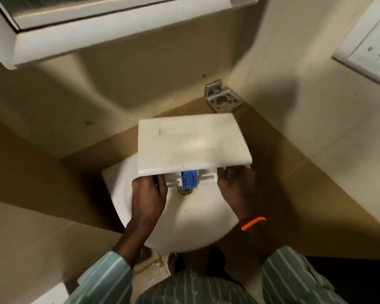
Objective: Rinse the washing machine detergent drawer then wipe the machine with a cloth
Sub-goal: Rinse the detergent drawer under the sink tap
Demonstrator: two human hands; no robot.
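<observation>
I hold the white detergent drawer [193, 142] level above a white wash basin [198, 224], its flat front panel facing up. A blue insert [189, 180] shows at the drawer's near edge, just above the basin's drain [184, 191]. My left hand [148, 198] grips the near left corner of the drawer. My right hand [236, 185] grips the near right corner; an orange band circles that wrist. No tap, water stream, cloth or washing machine is in view.
A metal soap holder [223, 98] is fixed in the wall corner behind the basin. A white mirror cabinet [92, 29] hangs overhead at the back. A white power socket [373, 51] sits on the right wall. Beige tiled walls close in on both sides.
</observation>
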